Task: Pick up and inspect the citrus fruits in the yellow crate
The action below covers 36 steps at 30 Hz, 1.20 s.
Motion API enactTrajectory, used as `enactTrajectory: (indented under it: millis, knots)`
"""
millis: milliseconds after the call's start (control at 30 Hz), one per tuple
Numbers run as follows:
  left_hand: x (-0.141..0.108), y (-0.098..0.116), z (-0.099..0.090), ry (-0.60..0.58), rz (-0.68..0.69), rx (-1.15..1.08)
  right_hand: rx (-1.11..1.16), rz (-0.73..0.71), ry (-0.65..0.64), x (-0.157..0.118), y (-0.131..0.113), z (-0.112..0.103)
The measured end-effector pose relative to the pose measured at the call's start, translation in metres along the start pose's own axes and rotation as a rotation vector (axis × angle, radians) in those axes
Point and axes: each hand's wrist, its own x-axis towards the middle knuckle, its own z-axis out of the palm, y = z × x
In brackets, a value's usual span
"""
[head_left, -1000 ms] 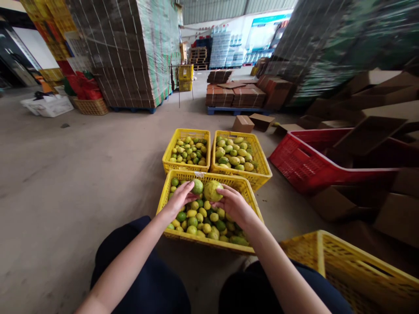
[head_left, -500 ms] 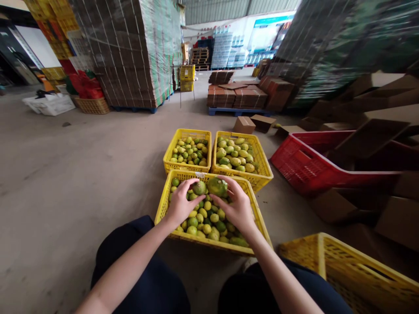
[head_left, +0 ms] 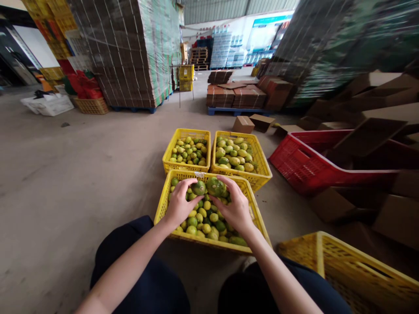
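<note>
Between the thumb and fingers of my left hand point(head_left: 180, 204) is a small, round green lemon point(head_left: 198, 188), one end of it facing me. My right hand point(head_left: 236, 204) grips a larger, lumpier green lemon point(head_left: 216, 186) close beside it. Both are held up over the near yellow crate point(head_left: 209, 244), which is full of loose yellow and green lemons point(head_left: 206, 220). Just beyond stand two more yellow crates: the far left crate point(head_left: 166, 163) has smaller lemons point(head_left: 188, 150), the far right crate point(head_left: 262, 168) bigger ones point(head_left: 234, 152).
To the right lies a red crate point(head_left: 294, 168) among open cardboard boxes point(head_left: 393, 218). Another yellow crate point(head_left: 353, 266) is by my right knee. Flattened cartons point(head_left: 248, 97) rest on a blue pallet ahead. A tall wrapped stack point(head_left: 121, 52) rises at the left.
Both lemons have been turned slightly in my fingers, so the left one shows its end more squarely. My hands stay over the near crate; the view shifts very slightly.
</note>
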Motion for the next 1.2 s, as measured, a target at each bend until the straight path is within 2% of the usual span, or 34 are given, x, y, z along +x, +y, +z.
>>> enactTrajectory:
  millis: [200,467,733,833,933,1000,1100,1200]
  knots:
    - [0.0,0.001,-0.001,0.015,0.064,0.033,-0.033,-0.059,-0.003,0.001,0.001,-0.001]
    - [0.0,-0.003,-0.002,-0.026,0.175,0.151,-0.11,-0.153,-0.021,0.001,0.005,-0.002]
    - [0.0,-0.002,-0.002,-0.014,0.173,0.149,-0.106,-0.158,-0.001,0.001,0.002,-0.002]
    - [0.001,-0.004,-0.001,0.006,0.111,0.1,0.067,0.012,0.034,0.001,-0.001,-0.001]
    - [0.006,-0.011,0.0,-0.025,0.002,-0.038,0.427,0.311,0.049,0.003,0.0,-0.001]
    - [0.009,-0.014,0.0,-0.068,-0.083,-0.185,0.679,0.472,0.001,0.006,0.001,-0.003]
    - [0.013,-0.014,0.0,-0.1,-0.258,-0.384,0.928,0.603,-0.086,0.01,0.001,-0.01]
    - [0.016,-0.011,-0.002,-0.111,-0.428,-0.556,1.061,0.671,-0.151,0.014,0.0,-0.017]
